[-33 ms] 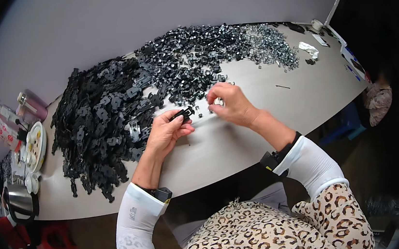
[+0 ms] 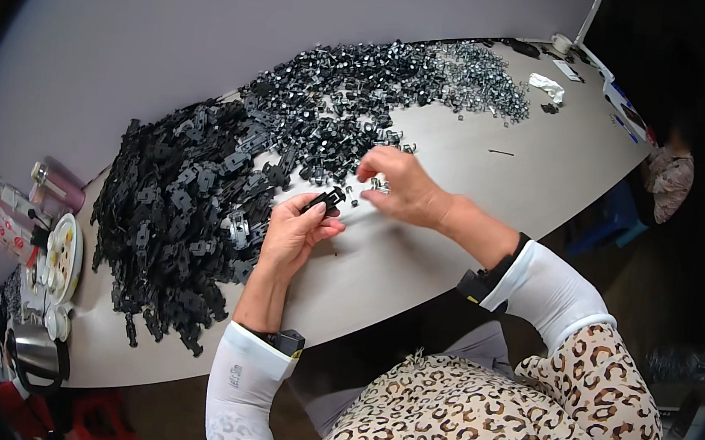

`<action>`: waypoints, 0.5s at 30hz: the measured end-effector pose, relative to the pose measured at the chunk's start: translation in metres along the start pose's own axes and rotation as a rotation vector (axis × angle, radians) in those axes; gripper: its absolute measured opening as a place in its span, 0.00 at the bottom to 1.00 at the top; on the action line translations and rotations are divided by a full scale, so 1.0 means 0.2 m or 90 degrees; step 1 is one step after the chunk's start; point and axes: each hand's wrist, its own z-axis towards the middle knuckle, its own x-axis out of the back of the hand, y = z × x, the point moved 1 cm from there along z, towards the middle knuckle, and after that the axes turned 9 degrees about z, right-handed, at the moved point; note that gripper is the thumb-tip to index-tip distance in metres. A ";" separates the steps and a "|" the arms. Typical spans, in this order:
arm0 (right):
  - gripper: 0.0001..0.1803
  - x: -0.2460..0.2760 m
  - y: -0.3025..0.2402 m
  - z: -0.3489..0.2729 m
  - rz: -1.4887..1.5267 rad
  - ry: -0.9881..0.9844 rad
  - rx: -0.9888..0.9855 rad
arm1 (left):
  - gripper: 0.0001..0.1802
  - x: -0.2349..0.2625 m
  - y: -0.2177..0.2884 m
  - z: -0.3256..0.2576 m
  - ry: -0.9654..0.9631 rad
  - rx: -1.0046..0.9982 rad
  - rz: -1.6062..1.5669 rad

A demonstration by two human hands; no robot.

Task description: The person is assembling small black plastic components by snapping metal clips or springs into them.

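Pinching a black plastic part [image 2: 329, 199] near the centre of the frame, the left hand [image 2: 289, 235] has a narrow grip, the thumb laid along the part and its far end left free. That is a good hold: the part is best kept steady there, with the fingertips clear of the exposed end.

The right hand [image 2: 407, 190] hangs just right of it, thumb and forefinger curled with a gap between them. Small shiny pieces [image 2: 380, 184] show in that gap; I cannot tell whether this grip holds them or they lie behind it. A light fingertip hold would suit pieces so small, turned the right way before they meet the part.

Working over the bare desk [image 2: 417, 261] at centre seems wise, since anything dropped near the black parts heap [image 2: 174, 201] at left or the small-piece heap [image 2: 337, 124] at upper centre could be hard to pick out.
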 end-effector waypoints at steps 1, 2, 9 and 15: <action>0.15 -0.03 -0.05 0.02 -0.010 -0.018 0.050 | 0.11 0.00 0.00 0.00 -0.006 0.004 -0.007; 0.18 -0.07 -0.07 0.04 -0.016 -0.038 0.103 | 0.11 0.01 0.01 -0.01 0.000 0.004 -0.006; 0.22 -0.12 -0.07 0.06 -0.027 -0.114 0.091 | 0.09 0.03 0.01 -0.01 -0.042 -0.011 0.021; 0.23 -0.09 -0.13 0.04 -0.008 -0.113 0.062 | 0.09 0.01 0.02 -0.04 -0.021 0.006 0.058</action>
